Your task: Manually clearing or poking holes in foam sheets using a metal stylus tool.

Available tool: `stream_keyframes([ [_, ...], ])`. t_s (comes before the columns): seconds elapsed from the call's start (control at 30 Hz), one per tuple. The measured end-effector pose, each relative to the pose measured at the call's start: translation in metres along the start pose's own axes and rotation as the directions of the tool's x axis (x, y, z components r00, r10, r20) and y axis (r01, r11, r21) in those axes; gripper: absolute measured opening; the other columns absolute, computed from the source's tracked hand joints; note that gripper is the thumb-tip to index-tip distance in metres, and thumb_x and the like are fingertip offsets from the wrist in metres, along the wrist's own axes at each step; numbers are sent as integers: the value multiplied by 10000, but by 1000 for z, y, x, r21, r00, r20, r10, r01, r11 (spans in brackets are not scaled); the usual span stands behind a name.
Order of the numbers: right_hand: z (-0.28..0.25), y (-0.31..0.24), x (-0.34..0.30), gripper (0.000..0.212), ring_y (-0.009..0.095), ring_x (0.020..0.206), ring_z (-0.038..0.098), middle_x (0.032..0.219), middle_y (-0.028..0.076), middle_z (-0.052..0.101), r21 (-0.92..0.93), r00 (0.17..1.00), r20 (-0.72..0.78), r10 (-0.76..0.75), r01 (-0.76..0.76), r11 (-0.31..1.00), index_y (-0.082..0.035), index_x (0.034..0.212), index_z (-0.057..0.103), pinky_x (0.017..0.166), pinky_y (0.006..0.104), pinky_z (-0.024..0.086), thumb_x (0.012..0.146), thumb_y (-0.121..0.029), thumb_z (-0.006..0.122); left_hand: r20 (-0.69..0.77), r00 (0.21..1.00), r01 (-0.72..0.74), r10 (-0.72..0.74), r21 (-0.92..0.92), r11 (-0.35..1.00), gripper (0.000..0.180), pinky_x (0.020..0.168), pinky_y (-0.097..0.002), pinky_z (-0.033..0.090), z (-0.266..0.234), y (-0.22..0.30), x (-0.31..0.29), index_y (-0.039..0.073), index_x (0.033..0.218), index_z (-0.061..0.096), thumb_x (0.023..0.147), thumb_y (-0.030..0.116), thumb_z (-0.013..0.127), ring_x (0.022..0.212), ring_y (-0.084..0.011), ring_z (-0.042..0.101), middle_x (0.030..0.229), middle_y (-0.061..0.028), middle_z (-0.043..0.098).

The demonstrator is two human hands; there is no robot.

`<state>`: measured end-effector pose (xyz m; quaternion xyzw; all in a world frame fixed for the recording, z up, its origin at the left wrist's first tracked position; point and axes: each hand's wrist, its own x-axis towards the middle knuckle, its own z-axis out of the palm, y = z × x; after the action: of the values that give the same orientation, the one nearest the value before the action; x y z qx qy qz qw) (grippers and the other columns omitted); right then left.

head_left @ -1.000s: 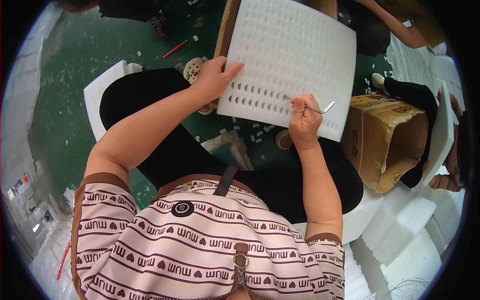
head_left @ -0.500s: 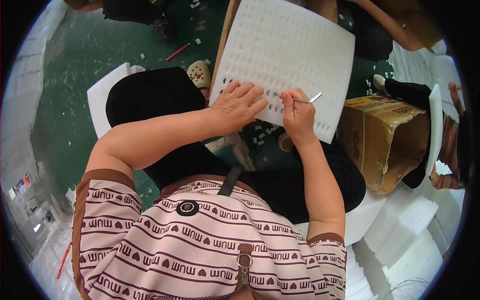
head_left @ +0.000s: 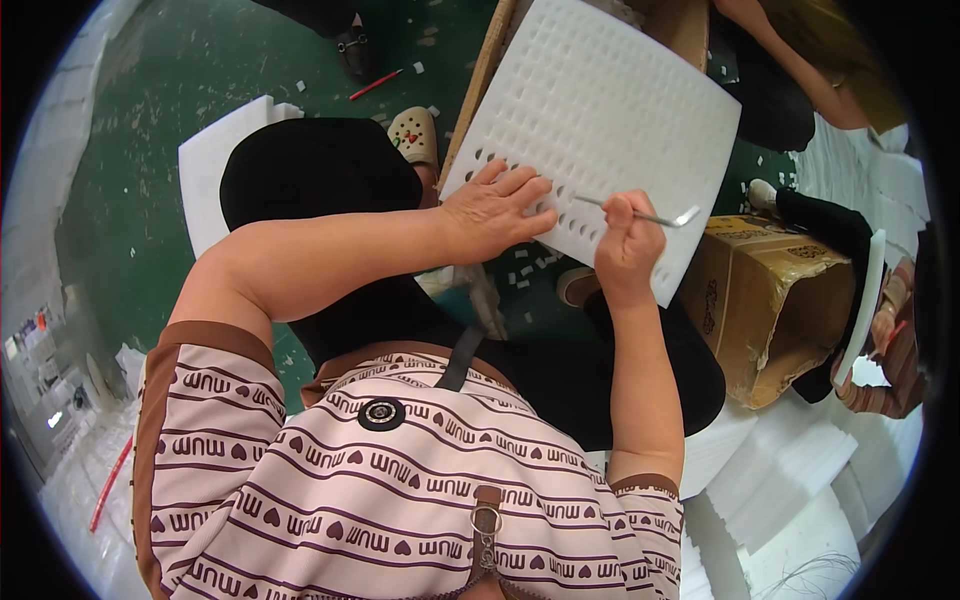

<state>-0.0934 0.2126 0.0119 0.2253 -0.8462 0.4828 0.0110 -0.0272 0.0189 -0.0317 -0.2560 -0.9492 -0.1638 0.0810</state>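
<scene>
A white foam sheet with rows of small oval cuts slants across a cardboard box in front of me. Several cuts along its near left edge show dark, as open holes. My left hand lies flat on the sheet's near edge, fingers spread, holding nothing. In my right fist is a thin metal rod with a bent end. Its straight tip points left and rests at the holes, just right of my left fingers. The bent end sticks out to the right of the fist.
Small white foam bits lie on the green floor, with a red pen-like stick farther off. An open cardboard box stands at my right. Other people sit at the far right, one with a bare arm close to the sheet.
The sheet and both hands appear shifted slightly right and down in the view. My right hand has drawn a little away from the left, and more of the rod's straight end shows.
</scene>
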Motion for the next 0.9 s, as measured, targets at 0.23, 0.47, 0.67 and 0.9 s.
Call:
stream_keyframes([
  [0.23,9,17,-1,155,206,602,463,717,55,547,-10,996,84,-14,15,1000,-26,794,579,578,307,399,935,-72,532,9,1000,10,-10,-21,1000,341,969,-416,322,-1,4,2,178,1069,532,770,244,680,1161,-259,426,1230,-88,448],
  [0.47,-10,3,-6,134,206,614,486,740,51,575,-12,999,-2,42,-42,999,-31,809,596,586,299,410,923,-72,540,-4,1000,13,-13,5,1000,312,954,-400,331,3,5,1,173,1055,541,775,239,663,1159,-260,431,1227,-94,460],
  [0.67,16,25,-5,151,177,598,463,715,35,554,-68,996,91,6,1,998,-39,802,592,576,284,399,933,-84,531,-13,1000,-1,1,11,1000,288,946,-390,338,2,6,5,164,1036,554,772,223,653,1152,-263,438,1222,-99,476],
  [0.9,-31,0,15,242,131,596,423,687,-1,517,126,974,-135,181,-164,978,-54,771,578,566,246,374,975,-116,462,-63,998,1,-3,-30,1000,249,959,-394,338,2,4,10,153,1003,572,765,168,642,1126,-269,461,1210,-101,497],
])
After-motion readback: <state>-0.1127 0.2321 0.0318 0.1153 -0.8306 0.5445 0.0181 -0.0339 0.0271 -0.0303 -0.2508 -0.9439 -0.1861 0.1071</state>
